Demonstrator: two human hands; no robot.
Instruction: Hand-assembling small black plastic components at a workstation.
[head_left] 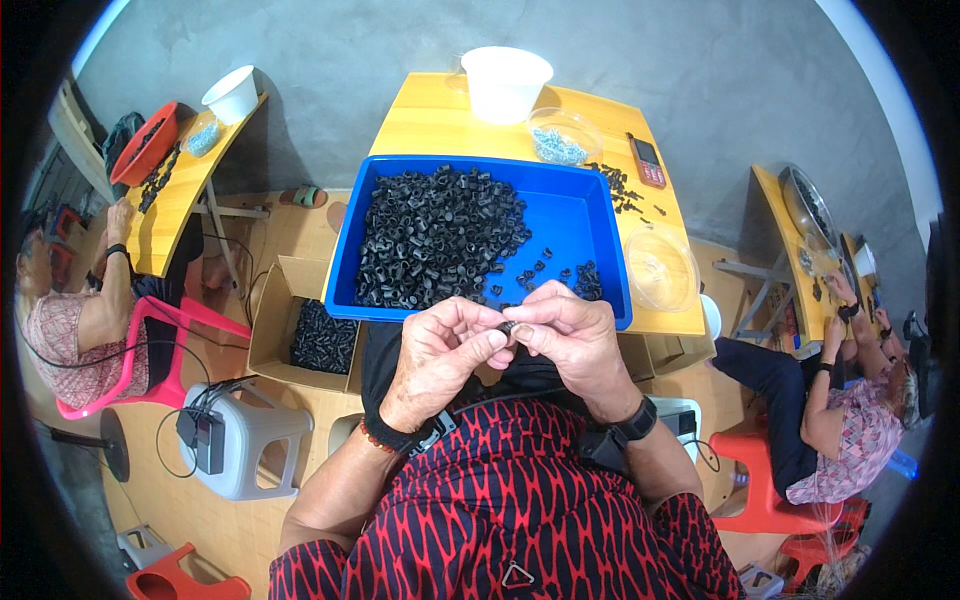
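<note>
My left hand and my right hand meet just in front of the near rim of a blue tray. Pinched between the fingertips of both is a small black plastic part; the fingers cover most of it. A big heap of similar black parts fills the left side of the tray. Several more lie in a small cluster at its right near corner.
On the wooden table stand a white bucket, a clear bowl of small screws, a phone, loose black pieces and a clear lid. A cardboard box holds black parts. People sit at tables on both sides.
</note>
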